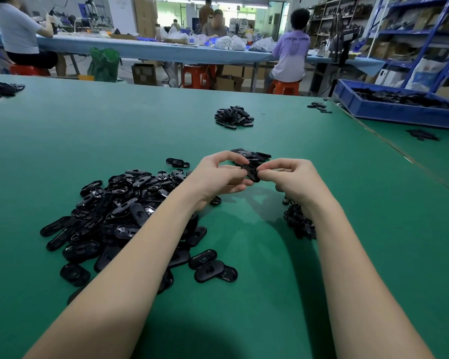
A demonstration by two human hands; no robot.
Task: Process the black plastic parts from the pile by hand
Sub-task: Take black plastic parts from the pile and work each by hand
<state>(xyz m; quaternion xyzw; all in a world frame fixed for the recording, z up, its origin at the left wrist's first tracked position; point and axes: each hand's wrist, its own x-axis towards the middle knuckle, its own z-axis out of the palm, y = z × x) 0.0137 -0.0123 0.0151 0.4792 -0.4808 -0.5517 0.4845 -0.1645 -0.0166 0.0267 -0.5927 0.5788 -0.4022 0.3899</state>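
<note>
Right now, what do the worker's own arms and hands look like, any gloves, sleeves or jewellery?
Both forearms are bare to the frame's bottom edge: no sleeves show. The left hand and right hand wear no gloves, and no watch, bracelet or ring is visible.

Bright, even overhead light; soft shadows under both arms on the green table (62, 141); wide-angle bending at edges; background slightly soft.

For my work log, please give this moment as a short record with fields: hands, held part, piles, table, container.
left hand: left hand pinches the held part
right hand: right hand pinches the same part
held part: black plastic part, above the table
main pile: large pile under the left forearm
far pile: small pile
table: green table
container: blue tray, holding black parts
</note>
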